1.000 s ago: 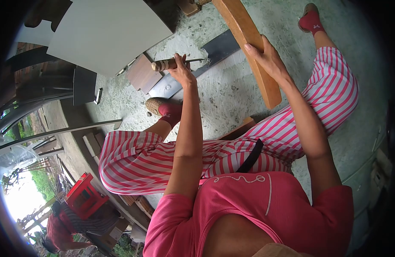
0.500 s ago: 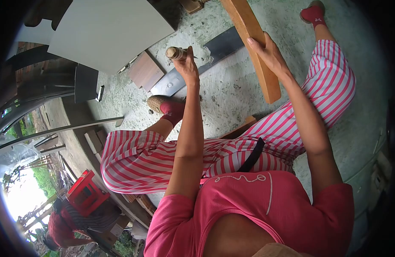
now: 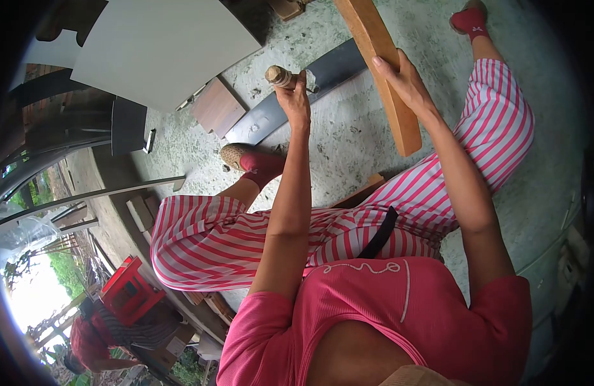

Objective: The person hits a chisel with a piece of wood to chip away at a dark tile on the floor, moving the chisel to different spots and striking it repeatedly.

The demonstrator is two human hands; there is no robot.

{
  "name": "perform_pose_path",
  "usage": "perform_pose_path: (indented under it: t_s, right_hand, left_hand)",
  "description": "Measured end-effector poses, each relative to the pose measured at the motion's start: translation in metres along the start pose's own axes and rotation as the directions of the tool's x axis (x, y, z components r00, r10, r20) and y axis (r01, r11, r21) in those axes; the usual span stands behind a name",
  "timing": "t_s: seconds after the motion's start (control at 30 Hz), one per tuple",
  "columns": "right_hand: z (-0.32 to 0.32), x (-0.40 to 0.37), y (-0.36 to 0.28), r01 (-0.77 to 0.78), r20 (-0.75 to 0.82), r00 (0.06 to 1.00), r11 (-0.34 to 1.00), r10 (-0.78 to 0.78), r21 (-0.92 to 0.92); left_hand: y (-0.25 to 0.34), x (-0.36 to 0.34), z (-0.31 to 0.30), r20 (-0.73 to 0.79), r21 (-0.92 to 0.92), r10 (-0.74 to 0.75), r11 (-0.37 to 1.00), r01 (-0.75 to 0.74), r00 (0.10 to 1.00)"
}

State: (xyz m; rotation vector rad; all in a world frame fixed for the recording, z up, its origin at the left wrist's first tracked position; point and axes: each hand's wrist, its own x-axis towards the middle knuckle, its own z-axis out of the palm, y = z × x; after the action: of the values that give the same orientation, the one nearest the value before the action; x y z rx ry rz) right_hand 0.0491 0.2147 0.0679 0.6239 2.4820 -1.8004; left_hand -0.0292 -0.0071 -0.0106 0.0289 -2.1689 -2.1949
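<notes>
My left hand [image 3: 293, 100] is closed around a short tool with a round, banded wooden handle [image 3: 279, 76]. Its handle end faces up, and its far end is mostly hidden by my fingers. In my right hand [image 3: 406, 83] is a long, slightly curved wooden plank [image 3: 379, 71], gripped at its right edge with the thumb on top. The plank slants upright between my legs, its upper end cut off by the frame. A gap separates the tool from the plank.
A dark flat strip [image 3: 265, 119] lies on the speckled floor [image 3: 329, 148] beside a small wood-grain board [image 3: 218, 108]. A large pale panel [image 3: 168, 51] fills the upper left. At lower left, a person in red [image 3: 91, 341] bends near a red plastic stool [image 3: 131, 289].
My left hand has moved a little to the right with the tool, closer to the plank. My right hand and the plank are nearly still.
</notes>
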Motion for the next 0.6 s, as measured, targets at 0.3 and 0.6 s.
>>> perform_pose_path:
  t_s: [0.3,0.6]
  right_hand:
    - [0.001,-0.011,-0.024,0.079,-0.01,0.997,0.995,-0.08,-0.054]
    - [0.025,-0.039,-0.124,0.396,0.02,0.918,0.918,-0.395,-0.01]
  left_hand:
    - [-0.01,-0.003,0.005,-0.074,0.06,0.081,0.995,-0.077,0.994]
    - [-0.01,-0.022,0.013,-0.067,0.042,0.075,0.996,-0.073,0.995]
